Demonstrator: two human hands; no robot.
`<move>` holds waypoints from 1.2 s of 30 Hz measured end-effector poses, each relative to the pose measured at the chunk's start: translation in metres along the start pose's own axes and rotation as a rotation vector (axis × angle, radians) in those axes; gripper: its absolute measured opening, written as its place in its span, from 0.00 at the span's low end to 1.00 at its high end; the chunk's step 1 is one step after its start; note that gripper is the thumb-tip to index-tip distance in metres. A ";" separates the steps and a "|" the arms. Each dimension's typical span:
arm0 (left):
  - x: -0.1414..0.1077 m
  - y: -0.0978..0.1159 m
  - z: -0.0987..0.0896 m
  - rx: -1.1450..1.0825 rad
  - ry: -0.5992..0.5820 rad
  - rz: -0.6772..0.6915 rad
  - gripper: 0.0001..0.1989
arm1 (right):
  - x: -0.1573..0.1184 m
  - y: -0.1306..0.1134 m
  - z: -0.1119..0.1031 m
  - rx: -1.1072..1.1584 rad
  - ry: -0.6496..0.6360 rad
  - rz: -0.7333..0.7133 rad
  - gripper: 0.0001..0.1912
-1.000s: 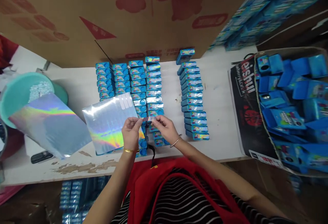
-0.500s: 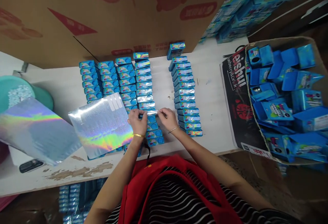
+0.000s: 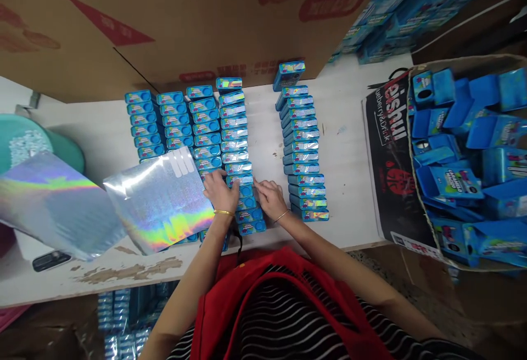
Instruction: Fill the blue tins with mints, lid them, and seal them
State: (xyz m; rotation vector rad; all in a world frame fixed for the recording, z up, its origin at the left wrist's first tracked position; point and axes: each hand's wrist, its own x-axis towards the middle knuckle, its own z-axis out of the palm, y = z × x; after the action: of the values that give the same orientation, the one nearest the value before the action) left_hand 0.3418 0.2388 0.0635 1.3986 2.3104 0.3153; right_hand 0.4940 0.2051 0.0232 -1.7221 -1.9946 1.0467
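Small blue boxes with colourful printed tops stand on edge in several columns on the white table. A clear, shiny sticker lies across the top of one box in the fourth column. My left hand rests over that column with its fingers apart, its thumb touching the sticker's left end. At the right end, the bunched fingertips of my right hand touch the sticker by the box's edge. Boxes above it have shiny tops; those nearer me look plain. A silvery rainbow sheet covers part of the left columns.
Another shiny sheet leans by a green tub of white bits. A black phone-like object lies at front left. To the right stands a carton full of blue boxes. A large cardboard box blocks the back.
The sticker, stretched between both hands before, now lies down on the box. My left fingers have spread apart, and my right hand has lowered slightly beside the box. The view has shifted a little.
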 end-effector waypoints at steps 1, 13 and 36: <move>-0.001 -0.001 0.000 -0.011 -0.003 0.000 0.17 | 0.001 0.001 -0.002 -0.061 -0.011 0.007 0.23; 0.122 -0.114 -0.092 0.122 0.246 0.337 0.16 | 0.110 -0.136 0.034 -0.317 -0.101 -0.512 0.25; -0.035 -0.088 -0.126 -0.638 0.217 0.009 0.10 | 0.089 -0.141 0.033 0.239 -0.017 -0.290 0.22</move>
State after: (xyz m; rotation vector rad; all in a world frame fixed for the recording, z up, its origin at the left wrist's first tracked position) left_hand 0.2281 0.1691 0.1486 1.0811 2.0754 1.1386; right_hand 0.3499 0.2768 0.0779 -1.2636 -1.9623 1.1443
